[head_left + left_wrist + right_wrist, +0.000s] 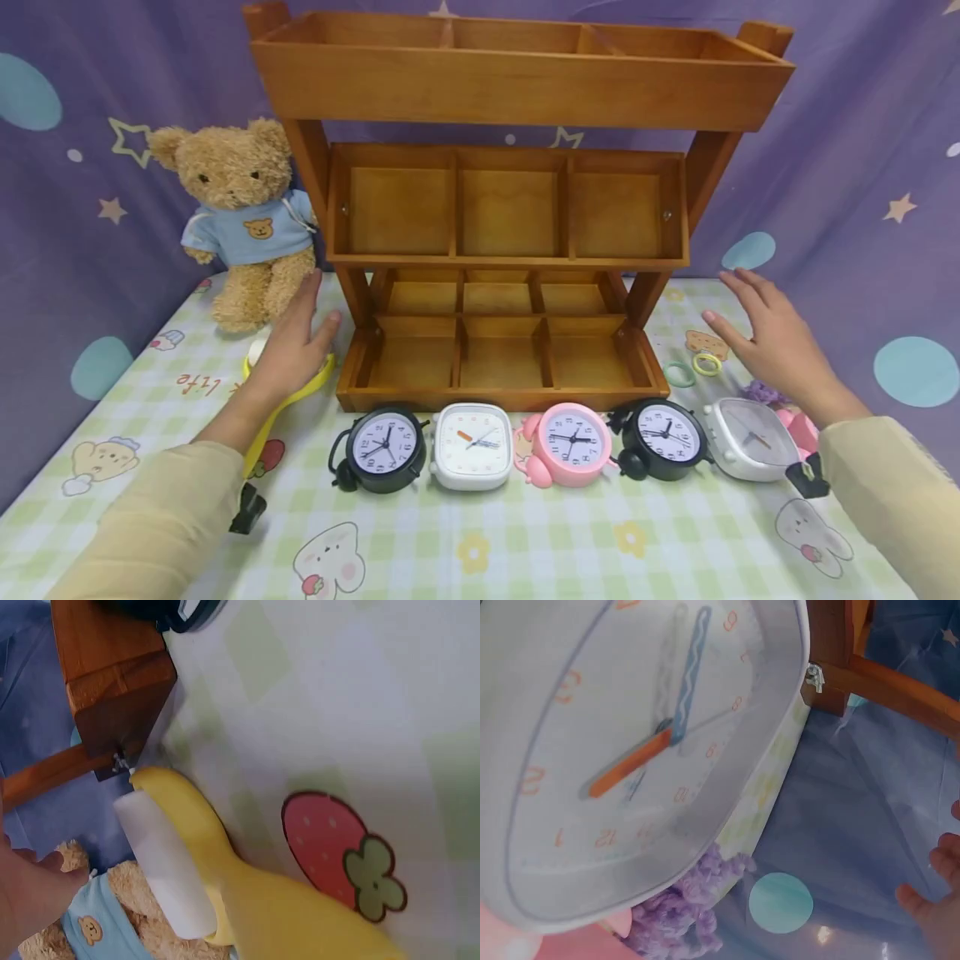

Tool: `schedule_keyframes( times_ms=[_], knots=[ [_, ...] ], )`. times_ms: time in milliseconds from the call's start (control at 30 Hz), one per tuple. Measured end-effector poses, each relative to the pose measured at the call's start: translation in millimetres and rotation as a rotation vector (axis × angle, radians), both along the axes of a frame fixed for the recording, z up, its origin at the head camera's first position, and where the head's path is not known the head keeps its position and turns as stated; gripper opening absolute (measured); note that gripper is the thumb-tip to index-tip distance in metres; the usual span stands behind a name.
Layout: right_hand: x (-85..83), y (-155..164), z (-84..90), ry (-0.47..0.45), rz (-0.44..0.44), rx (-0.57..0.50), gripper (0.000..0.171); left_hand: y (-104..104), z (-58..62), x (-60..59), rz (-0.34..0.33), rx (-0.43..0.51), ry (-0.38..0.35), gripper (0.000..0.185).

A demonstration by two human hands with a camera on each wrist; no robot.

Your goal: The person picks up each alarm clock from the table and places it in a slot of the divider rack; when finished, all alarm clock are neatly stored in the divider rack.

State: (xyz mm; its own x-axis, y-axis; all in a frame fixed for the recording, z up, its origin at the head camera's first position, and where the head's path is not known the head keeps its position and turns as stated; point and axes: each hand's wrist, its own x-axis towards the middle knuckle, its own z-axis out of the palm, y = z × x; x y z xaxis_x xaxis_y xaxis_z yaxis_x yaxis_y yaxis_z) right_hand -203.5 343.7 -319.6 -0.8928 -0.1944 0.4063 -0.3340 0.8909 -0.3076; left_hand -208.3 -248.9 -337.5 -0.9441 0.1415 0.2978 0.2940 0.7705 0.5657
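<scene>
My left hand lies open, fingers straight, over a yellow-handled roller with a white roll beside the left foot of the wooden rack. In the left wrist view the roller lies on the cloth next to the rack's corner. My right hand hovers open, fingers spread, right of the rack and holds nothing. Several alarm clocks stand in a row before the rack: black, white square, pink, black and a tilted white one, which fills the right wrist view.
A teddy bear in a blue shirt sits left of the rack. Green and yellow rings, a purple scrunchie and a pink item lie at the right. The rack's compartments hold nothing. A purple backdrop hangs behind the table.
</scene>
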Motion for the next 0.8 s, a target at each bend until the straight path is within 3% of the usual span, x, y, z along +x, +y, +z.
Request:
schedule_keyframes(
  times_ms=[233, 567, 800],
  knots=[
    [7.2, 8.6, 3.2, 0.064, -0.024, -0.064, 0.064, 8.0, -1.6, 1.5, 0.013, 0.070, -0.018, 0.066],
    [16.9, 27.8, 4.8, -0.050, -0.077, -0.150, 0.065, 15.1, -8.8, 2.1, -0.027, 0.156, -0.125, 0.068],
    [30.4, 43.9, 0.7, -0.104, -0.149, -0.243, 0.064, 17.2, -14.3, 4.1, -0.039, 0.158, -0.149, 0.067]
  ],
)
